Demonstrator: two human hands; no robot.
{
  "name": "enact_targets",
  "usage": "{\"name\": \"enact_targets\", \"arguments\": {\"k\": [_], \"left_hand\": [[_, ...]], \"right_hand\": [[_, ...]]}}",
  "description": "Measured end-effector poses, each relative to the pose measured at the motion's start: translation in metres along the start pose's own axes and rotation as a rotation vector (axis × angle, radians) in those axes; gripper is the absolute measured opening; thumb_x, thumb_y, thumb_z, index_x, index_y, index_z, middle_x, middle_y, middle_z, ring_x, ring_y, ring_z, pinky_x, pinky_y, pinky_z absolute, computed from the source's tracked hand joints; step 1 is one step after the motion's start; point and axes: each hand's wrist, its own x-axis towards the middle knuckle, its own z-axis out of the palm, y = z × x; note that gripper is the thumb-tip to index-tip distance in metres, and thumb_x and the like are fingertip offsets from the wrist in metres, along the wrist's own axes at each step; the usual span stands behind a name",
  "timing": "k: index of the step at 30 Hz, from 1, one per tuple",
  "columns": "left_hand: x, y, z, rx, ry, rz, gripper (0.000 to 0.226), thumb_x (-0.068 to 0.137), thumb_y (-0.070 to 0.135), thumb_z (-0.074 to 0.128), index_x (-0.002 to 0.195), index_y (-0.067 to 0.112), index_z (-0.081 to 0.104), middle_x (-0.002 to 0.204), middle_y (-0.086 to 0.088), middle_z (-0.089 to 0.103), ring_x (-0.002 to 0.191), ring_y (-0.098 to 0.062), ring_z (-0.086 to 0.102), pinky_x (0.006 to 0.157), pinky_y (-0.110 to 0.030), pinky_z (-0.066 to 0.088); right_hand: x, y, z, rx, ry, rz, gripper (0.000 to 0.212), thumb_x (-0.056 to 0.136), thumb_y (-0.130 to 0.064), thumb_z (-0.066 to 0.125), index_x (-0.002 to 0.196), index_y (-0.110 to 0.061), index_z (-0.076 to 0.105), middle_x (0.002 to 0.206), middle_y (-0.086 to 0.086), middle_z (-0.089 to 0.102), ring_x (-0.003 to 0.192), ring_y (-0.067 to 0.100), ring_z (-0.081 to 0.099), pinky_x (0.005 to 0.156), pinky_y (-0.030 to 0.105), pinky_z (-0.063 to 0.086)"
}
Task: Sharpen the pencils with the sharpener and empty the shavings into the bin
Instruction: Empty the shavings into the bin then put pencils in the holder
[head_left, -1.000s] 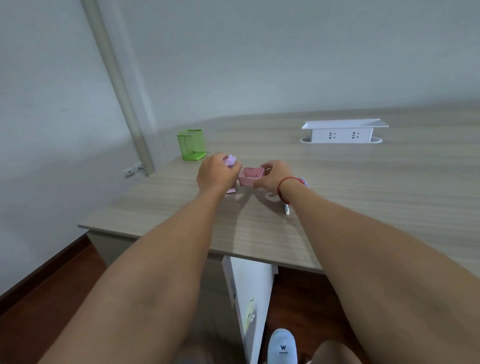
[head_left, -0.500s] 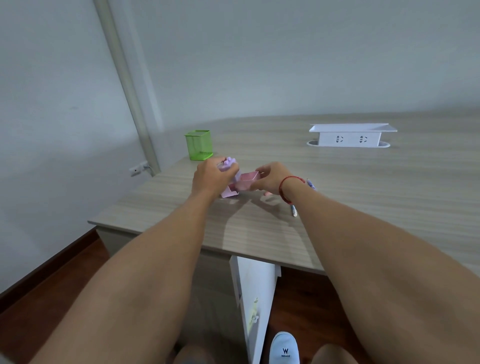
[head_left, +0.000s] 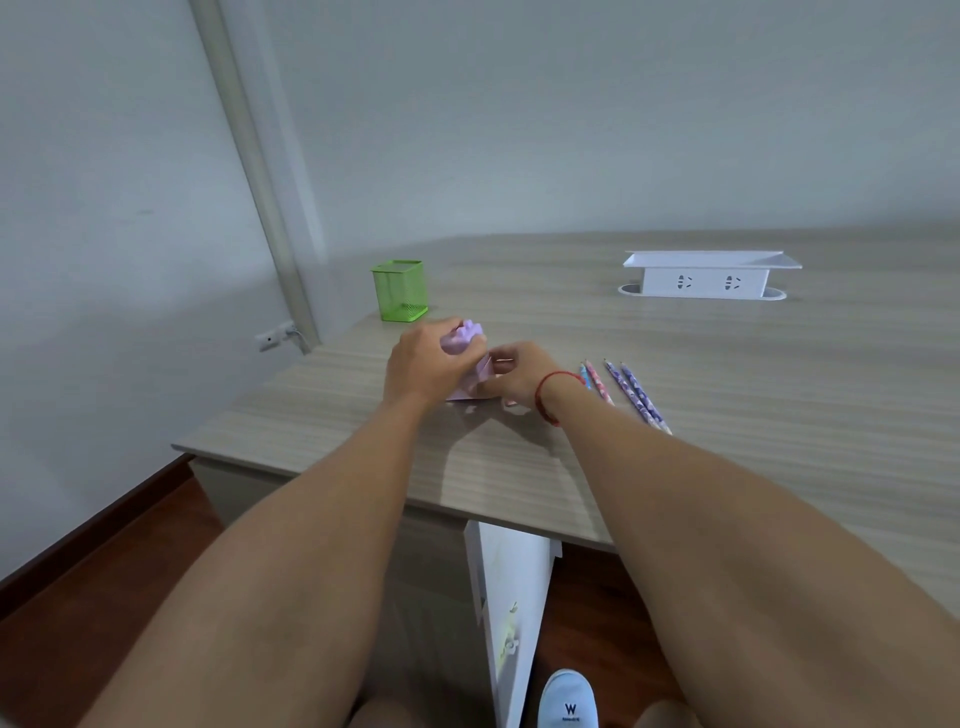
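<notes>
Lilac sharpener (head_left: 464, 339) gripped by left hand (head_left: 422, 365); right hand (head_left: 521, 373) pinches pink drawer (head_left: 483, 370); pencils (head_left: 632, 391) just beside.

Near the desk's (head_left: 779, 426) left edge, the left hand (head_left: 418, 371) grips the lilac sharpener (head_left: 464, 336) from above. The right hand (head_left: 519, 375) pinches a pink drawer (head_left: 482, 370) against the sharpener's side. Pencils (head_left: 631, 391) lie side by side just right of the right wrist. A green mesh pot (head_left: 400, 290) stands by the far left corner, and a white socket box (head_left: 705, 274) sits towards the far edge.
</notes>
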Motion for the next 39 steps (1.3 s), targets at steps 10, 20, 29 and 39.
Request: {"name": "enact_targets", "arguments": {"k": [10, 20, 29, 39], "left_hand": [[0.000, -0.019, -0.007, 0.013, 0.061, -0.006, 0.037, 0.077, 0.051, 0.052, 0.073, 0.014, 0.056, 0.066, -0.001, 0.059, 0.071, -0.025, 0.054, 0.062, -0.032, 0.048], [-0.002, -0.057, -0.038, 0.151, 0.104, -0.041, 0.026, 0.079, 0.048, 0.052, 0.080, 0.024, 0.062, 0.083, -0.004, 0.063, 0.081, -0.023, 0.056, 0.069, -0.027, 0.043], [-0.007, -0.049, -0.048, 0.284, 0.017, -0.061, 0.054, 0.083, 0.054, 0.054, 0.126, 0.021, 0.056, 0.136, -0.011, 0.050, 0.125, -0.030, 0.047, 0.101, -0.041, 0.041], [-0.004, 0.061, 0.000, 0.134, -0.072, 0.018, 0.030, 0.081, 0.032, 0.052, 0.097, 0.011, 0.066, 0.101, -0.010, 0.068, 0.099, -0.031, 0.060, 0.087, -0.036, 0.046]], "right_hand": [[0.016, 0.004, 0.034, 0.166, 0.055, 0.046, 0.093, 0.070, -0.013, 0.083, 0.146, -0.001, 0.031, 0.133, 0.008, 0.061, 0.117, 0.021, 0.061, 0.101, 0.032, 0.047], [0.028, -0.017, 0.084, -0.106, 0.012, -0.103, 0.064, 0.068, -0.023, 0.082, 0.126, -0.006, 0.060, 0.125, 0.008, 0.064, 0.116, 0.022, 0.061, 0.103, 0.036, 0.048], [0.011, -0.024, 0.056, -0.231, 0.028, -0.097, 0.062, 0.074, -0.011, 0.079, 0.129, 0.001, 0.055, 0.128, 0.014, 0.062, 0.120, 0.025, 0.059, 0.105, 0.033, 0.046], [-0.044, -0.008, -0.084, -0.409, 0.354, 0.113, 0.038, 0.078, -0.021, 0.075, 0.111, -0.004, 0.068, 0.116, 0.010, 0.069, 0.111, 0.025, 0.064, 0.095, 0.028, 0.048]]}}
